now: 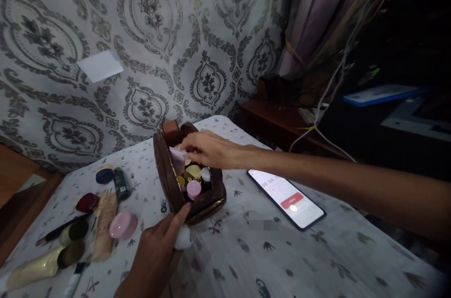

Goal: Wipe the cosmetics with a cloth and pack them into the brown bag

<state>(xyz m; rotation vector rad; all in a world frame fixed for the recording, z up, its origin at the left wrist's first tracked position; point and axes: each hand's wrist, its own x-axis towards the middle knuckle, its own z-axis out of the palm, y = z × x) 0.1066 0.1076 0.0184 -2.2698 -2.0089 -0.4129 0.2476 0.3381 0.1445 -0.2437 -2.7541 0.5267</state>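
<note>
A brown toiletry bag (162, 173) lies unzipped on the cloth, packed with small cosmetics. My right hand (206, 149) reaches into its far part, fingers bent together beside a pale lilac packet (178, 159); what the fingertips grip is hidden. Nearer in the bag are a pink-lidded jar (193, 190), a white cap (206, 174) and a gold-coloured lid (193, 172). At the bag's near end, my left hand (158, 246) has its index finger on the rim. The other fingers curl around a small white object (183, 238), partly covered by the hand.
Left of the bag lie a pink jar (123, 225), a dark green bottle (121, 184), a peach tube (104, 227), a yellowish tube (35, 267) and several other cosmetics. A phone (291, 202) showing a timer lies under my right forearm. White cables (329, 87) hang at right.
</note>
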